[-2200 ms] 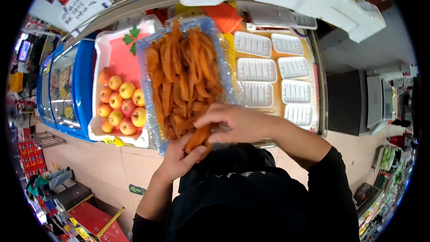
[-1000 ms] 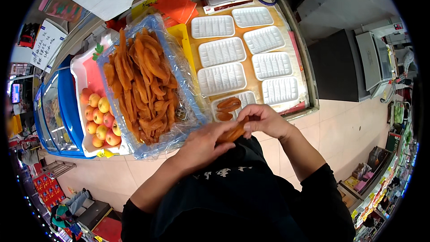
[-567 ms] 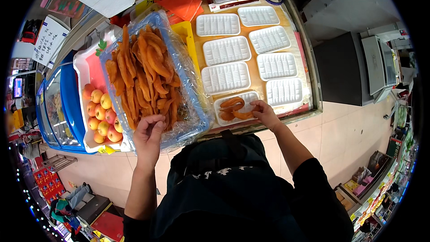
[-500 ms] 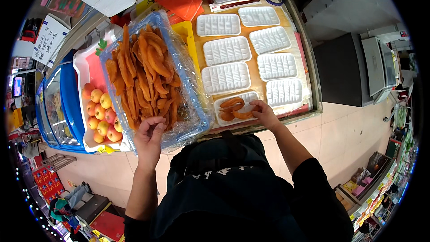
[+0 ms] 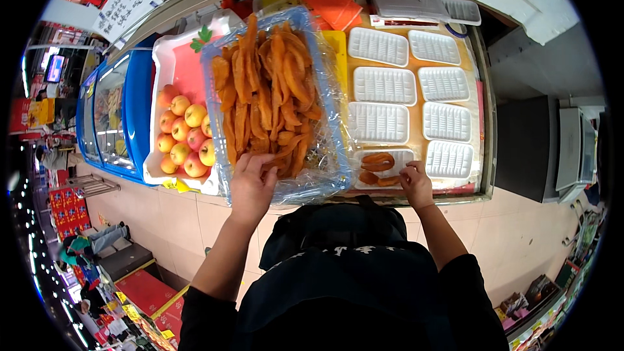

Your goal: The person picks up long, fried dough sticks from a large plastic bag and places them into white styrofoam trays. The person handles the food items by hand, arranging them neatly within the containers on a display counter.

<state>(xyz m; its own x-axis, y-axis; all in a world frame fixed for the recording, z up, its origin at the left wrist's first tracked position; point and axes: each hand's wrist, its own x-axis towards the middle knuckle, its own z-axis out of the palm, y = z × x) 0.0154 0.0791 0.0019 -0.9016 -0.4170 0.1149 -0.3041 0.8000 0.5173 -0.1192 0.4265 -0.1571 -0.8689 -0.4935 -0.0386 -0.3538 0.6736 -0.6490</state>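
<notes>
Long orange-brown dried strips (image 5: 263,91), which look like dried sweet potato, are heaped in a blue crate (image 5: 211,84) lined with clear plastic film. At the heap's near edge, my left hand (image 5: 252,185) is closed, its fingertips pinching a strip. To the right, a white ribbed foam tray (image 5: 361,155) holds a few strips, one curled at the back and others lying at the front. My right hand (image 5: 417,185) is at this tray's right end, fingers pinched at the end of a front strip (image 5: 390,181); its fingertips partly hide the contact.
Several bare white foam trays (image 5: 385,86) stand in two columns on the wooden-edged table. Left of the crate, red-yellow apples (image 5: 195,115) lie in a white foam box (image 5: 156,156). Orange bags (image 5: 330,5) and a clear lidded container (image 5: 403,0) are at the back.
The view has shifted, so the table sits further right. My left hand has reached forward onto the heap's near edge. My right hand stays at the tray's right end; the front strip lies flatter.
</notes>
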